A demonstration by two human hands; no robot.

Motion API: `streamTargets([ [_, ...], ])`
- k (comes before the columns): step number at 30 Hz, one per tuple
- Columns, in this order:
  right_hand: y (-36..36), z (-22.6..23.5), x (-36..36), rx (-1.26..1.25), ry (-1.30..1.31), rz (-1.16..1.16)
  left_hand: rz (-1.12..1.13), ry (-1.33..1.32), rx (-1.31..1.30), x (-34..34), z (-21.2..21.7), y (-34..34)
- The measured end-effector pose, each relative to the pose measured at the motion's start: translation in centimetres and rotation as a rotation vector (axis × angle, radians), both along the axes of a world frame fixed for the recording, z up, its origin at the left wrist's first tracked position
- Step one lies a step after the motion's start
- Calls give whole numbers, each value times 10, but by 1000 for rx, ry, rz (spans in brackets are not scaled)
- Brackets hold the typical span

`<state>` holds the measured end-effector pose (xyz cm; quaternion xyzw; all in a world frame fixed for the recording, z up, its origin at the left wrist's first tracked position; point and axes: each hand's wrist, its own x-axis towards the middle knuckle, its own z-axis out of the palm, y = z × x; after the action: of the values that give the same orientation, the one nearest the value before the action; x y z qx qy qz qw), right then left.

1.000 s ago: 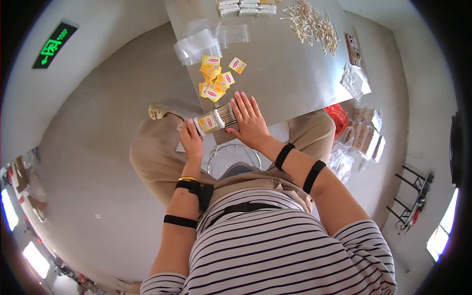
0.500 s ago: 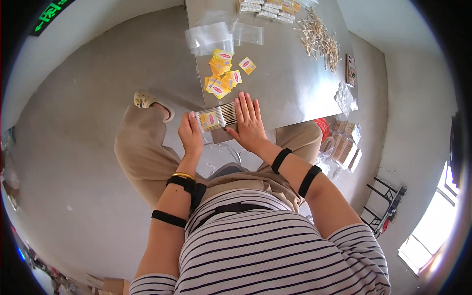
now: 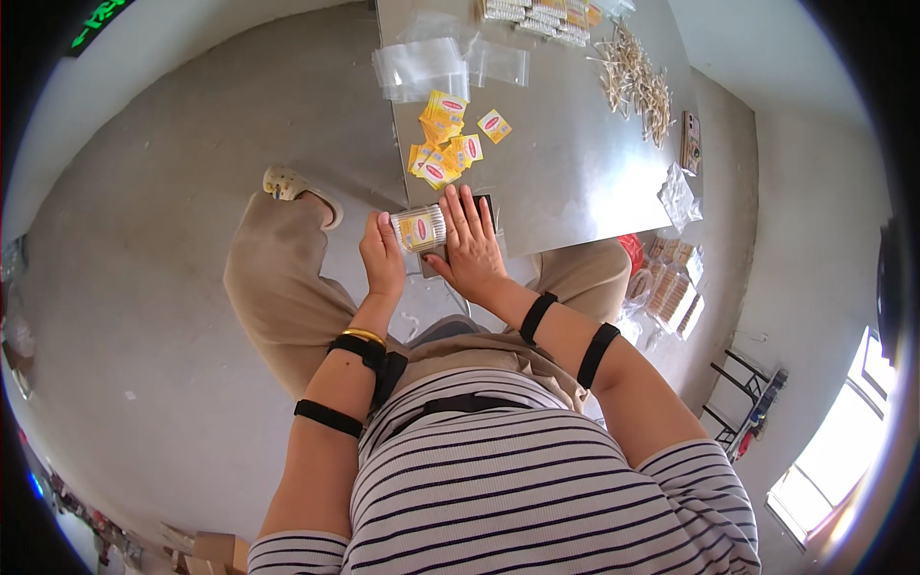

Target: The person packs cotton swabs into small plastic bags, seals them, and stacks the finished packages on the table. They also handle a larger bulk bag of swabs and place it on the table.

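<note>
My left hand grips the left end of a clear plastic bag of cotton swabs, thumb on top. Inside, a yellow and white card lies over the row of white swab tips. My right hand is stretched out flat, fingers together and pointing away from me. Its edge rests against the right end of the bag. Beneath its fingertips a dark flat object shows in part at the table's near edge. Just beyond lie loose yellow cards in an overlapping heap, with a single card off to the right.
Empty clear bags lie at the left of the grey table. Packed swab bundles are stacked at the far edge. A loose swab pile, a phone and crumpled plastic are at the right; more bundles sit below.
The swabs that stuck out of the bag's right end now sit inside it. My right hand has moved left toward my left hand, uncovering part of the dark object.
</note>
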<state>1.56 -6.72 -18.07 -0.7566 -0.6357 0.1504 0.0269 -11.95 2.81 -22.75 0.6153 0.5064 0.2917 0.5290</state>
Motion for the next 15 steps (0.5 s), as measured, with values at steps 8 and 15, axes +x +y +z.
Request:
streamTargets([
  [8,-2,-7,3,45,6,5,88,-184,-431,-8,1,5],
  [15,-2,-2,12,38,33,46,6,126,-96,-6,-13,9],
])
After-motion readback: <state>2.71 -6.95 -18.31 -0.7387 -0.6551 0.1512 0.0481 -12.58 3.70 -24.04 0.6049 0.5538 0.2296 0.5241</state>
